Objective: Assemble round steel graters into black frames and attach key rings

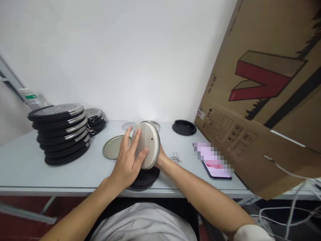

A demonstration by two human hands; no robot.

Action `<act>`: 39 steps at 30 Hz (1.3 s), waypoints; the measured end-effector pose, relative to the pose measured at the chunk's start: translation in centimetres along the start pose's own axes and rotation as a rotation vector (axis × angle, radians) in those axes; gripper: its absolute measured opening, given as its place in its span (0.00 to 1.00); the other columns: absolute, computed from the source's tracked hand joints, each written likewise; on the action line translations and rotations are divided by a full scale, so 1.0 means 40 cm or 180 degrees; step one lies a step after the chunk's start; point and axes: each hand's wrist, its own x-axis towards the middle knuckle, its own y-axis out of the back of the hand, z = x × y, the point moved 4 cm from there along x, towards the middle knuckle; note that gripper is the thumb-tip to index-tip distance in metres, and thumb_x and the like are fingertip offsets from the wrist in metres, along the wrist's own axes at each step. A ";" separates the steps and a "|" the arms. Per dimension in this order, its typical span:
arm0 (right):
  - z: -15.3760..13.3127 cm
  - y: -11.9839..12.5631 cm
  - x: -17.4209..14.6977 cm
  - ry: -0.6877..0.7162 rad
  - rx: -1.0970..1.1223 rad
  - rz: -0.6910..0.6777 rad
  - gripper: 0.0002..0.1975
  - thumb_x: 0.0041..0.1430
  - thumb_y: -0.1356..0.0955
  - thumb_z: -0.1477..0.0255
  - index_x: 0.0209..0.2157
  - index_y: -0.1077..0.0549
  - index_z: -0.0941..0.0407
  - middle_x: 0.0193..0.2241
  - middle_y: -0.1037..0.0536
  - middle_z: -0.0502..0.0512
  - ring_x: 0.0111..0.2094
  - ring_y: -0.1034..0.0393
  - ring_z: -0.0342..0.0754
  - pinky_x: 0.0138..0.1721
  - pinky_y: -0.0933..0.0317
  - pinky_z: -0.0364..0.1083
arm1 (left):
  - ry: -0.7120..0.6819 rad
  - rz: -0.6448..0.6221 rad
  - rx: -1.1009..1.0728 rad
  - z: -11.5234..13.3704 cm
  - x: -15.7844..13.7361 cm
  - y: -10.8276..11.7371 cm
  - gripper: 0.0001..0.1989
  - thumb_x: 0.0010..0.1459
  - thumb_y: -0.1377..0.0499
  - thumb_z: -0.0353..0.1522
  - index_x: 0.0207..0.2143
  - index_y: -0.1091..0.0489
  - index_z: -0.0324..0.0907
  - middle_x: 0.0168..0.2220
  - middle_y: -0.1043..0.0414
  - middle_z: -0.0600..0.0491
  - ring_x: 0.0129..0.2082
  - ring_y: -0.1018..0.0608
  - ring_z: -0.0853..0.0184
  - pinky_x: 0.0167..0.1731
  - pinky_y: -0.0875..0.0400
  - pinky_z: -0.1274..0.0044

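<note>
Between my hands a round, shallow metal tin [150, 144] is tilted up on edge, its flat face with a small dark hole turned toward me. My left hand [129, 154] grips it from the left, fingers and thumb against the flat face. From behind, my right hand [161, 156] holds the same tin; most of its fingers are hidden. Directly below lies a black round pouch [144, 179]. A shallow round metal lid [111, 149] rests beside my left hand, partly covered by it. Small wire rings [175, 158] lie to the right of my right wrist.
Stacked black round cases with perforated metal faces [62, 134] stand at the left, more behind them [95, 120]. A perforated disc [128, 126] and a black round dish [184, 128] lie toward the wall. A phone [213, 164] and a large cardboard box [250, 117] occupy the right.
</note>
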 end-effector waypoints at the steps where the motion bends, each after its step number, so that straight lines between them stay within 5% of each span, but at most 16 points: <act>1: -0.007 0.000 -0.001 -0.0063 0.0184 0.0165 0.24 0.52 0.33 0.47 0.38 0.26 0.53 0.35 0.20 0.53 0.46 0.29 0.55 0.50 0.35 0.53 | 0.0024 0.0007 0.0078 -0.003 0.002 -0.007 0.31 0.68 0.53 0.43 0.69 0.58 0.50 0.72 0.67 0.50 0.70 0.56 0.54 0.66 0.55 0.56; 6: -0.059 -0.035 -0.026 -0.0613 0.0808 -0.0434 0.33 0.51 0.37 0.40 0.39 0.24 0.55 0.35 0.20 0.57 0.46 0.28 0.57 0.49 0.34 0.54 | -0.0024 -0.0226 -0.0077 -0.024 0.018 -0.030 0.31 0.70 0.58 0.43 0.70 0.63 0.47 0.72 0.66 0.51 0.71 0.58 0.59 0.68 0.58 0.59; 10: -0.073 -0.040 -0.043 -0.0695 0.1018 -0.0844 0.31 0.52 0.34 0.43 0.42 0.24 0.55 0.37 0.19 0.56 0.47 0.27 0.56 0.50 0.35 0.54 | -0.0209 -0.0534 -0.0342 -0.035 0.024 -0.011 0.33 0.68 0.56 0.45 0.70 0.61 0.43 0.71 0.65 0.49 0.70 0.58 0.59 0.68 0.60 0.63; 14: -0.062 -0.031 -0.046 -0.0473 0.0917 -0.0621 0.24 0.55 0.31 0.51 0.43 0.24 0.55 0.36 0.19 0.54 0.45 0.26 0.54 0.50 0.35 0.52 | -0.0229 -0.0391 -0.0332 -0.033 0.020 0.005 0.39 0.64 0.47 0.47 0.69 0.56 0.37 0.70 0.60 0.42 0.70 0.53 0.54 0.67 0.54 0.62; 19: -0.064 -0.027 -0.057 -0.0021 0.0842 -0.0263 0.24 0.56 0.29 0.58 0.54 0.30 0.45 0.42 0.21 0.48 0.45 0.27 0.50 0.50 0.35 0.50 | -0.0732 0.0038 0.0042 -0.017 0.008 0.001 0.34 0.64 0.47 0.43 0.67 0.48 0.34 0.66 0.45 0.39 0.66 0.41 0.55 0.64 0.44 0.64; 29: -0.056 -0.017 -0.052 0.0032 0.0763 -0.0212 0.31 0.56 0.28 0.61 0.60 0.39 0.39 0.35 0.25 0.45 0.33 0.30 0.47 0.38 0.35 0.46 | -0.1748 0.0505 0.0715 -0.033 0.004 -0.022 0.31 0.68 0.54 0.35 0.69 0.58 0.35 0.64 0.42 0.36 0.64 0.37 0.56 0.58 0.32 0.66; 35: -0.044 -0.005 -0.045 0.0036 0.0666 -0.0123 0.29 0.55 0.28 0.61 0.58 0.36 0.39 0.35 0.25 0.44 0.31 0.31 0.44 0.36 0.35 0.44 | -0.1827 0.0457 0.0464 -0.044 0.004 -0.033 0.30 0.69 0.55 0.33 0.69 0.60 0.37 0.65 0.42 0.38 0.64 0.36 0.58 0.58 0.32 0.67; 39: -0.057 0.000 -0.047 0.0119 0.0512 -0.0144 0.32 0.55 0.28 0.60 0.60 0.40 0.37 0.43 0.25 0.46 0.40 0.28 0.47 0.43 0.34 0.46 | -0.1415 0.0128 -0.0052 -0.044 0.013 -0.013 0.30 0.67 0.50 0.36 0.68 0.53 0.43 0.66 0.43 0.43 0.65 0.37 0.57 0.61 0.37 0.65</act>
